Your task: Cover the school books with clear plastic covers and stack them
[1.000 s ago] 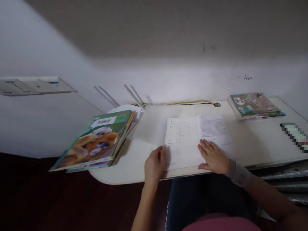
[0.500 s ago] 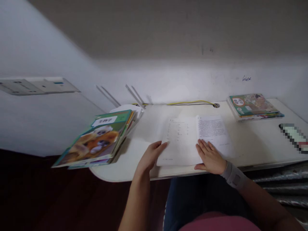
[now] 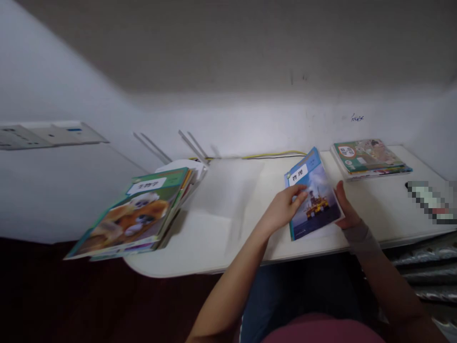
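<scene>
Two-handed grip, closed: left hand (image 3: 283, 208) and right hand (image 3: 344, 205) clasp a physics textbook (image 3: 314, 200) by its side edges over a white desk (image 3: 214, 252); slack fingers could let it slip.

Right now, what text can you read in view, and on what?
"物理": cover of the blue textbook.
"生物学": cover of the green textbook, slightly blurred.
Cover of the top book of the far right stack: too small to read.
Handwritten mark on the wall: too blurred to read.
</scene>
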Available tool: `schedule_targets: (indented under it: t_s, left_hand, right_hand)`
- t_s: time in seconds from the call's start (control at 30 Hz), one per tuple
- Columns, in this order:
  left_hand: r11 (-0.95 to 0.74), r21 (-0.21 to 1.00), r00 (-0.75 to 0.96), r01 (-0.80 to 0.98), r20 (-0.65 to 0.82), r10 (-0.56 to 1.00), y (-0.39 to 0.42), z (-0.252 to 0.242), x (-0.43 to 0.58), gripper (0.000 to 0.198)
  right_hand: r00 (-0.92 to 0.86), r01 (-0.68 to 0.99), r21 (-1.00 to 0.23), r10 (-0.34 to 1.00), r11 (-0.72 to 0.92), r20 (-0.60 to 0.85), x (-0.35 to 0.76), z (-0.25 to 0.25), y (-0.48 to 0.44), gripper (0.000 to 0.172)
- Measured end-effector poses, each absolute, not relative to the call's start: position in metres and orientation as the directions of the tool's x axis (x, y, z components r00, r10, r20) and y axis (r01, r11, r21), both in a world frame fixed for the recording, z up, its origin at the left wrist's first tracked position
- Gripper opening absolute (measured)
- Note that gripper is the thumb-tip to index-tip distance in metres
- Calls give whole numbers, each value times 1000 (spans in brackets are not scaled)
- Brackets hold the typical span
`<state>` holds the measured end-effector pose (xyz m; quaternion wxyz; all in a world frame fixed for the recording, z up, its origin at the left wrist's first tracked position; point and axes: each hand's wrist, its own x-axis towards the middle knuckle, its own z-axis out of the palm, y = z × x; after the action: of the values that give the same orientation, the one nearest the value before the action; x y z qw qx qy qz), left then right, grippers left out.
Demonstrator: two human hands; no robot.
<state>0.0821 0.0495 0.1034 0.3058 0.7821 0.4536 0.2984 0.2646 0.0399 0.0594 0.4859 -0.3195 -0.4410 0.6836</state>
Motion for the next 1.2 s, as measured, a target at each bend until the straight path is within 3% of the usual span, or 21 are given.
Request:
schedule_targets:
  t_s: [0.17, 0.27, 0.4, 0.5, 0.6, 0.7, 0.9, 1.2]
  left_hand:
    - [-368, 498, 267, 785, 263, 927, 42, 16, 61, 43]
    - [-350, 380, 258, 856, 272, 927, 31, -14, 49, 45]
    - [-424, 213, 359, 880, 286, 889, 18, -21, 45, 49]
    - [-435, 136, 382, 890, 297, 875, 15, -18, 48, 48]
    - [-420, 100, 371, 902, 316, 873, 16, -19, 50, 47]
    - [-414, 81, 367, 907, 333, 869, 18, -22, 51, 46]
    - [-425, 88, 374, 901, 339, 863, 19, -23, 52, 48]
    - [-407, 134, 356, 903, 295, 887, 17, -16, 53, 48]
  right_hand:
    - [-100, -342, -881, 945, -328, -313, 297, 33, 44, 31]
    - [-13, -281, -899, 938, -336, -347, 306, 14, 46, 28]
    - [38, -59, -972, 973, -226, -229, 314, 0, 50, 35]
    - [154, 290, -957, 985, 32, 80, 326, -10, 54, 42]
    - [168, 589, -795, 941, 141, 292, 342, -24, 54, 54]
    - [59, 701, -698, 965, 143, 257, 352, -34, 51, 59]
    - [-13, 764, -618, 962, 186, 274, 350, -36, 47, 61]
    - [14, 725, -671, 970, 158, 243, 347, -31, 47, 68]
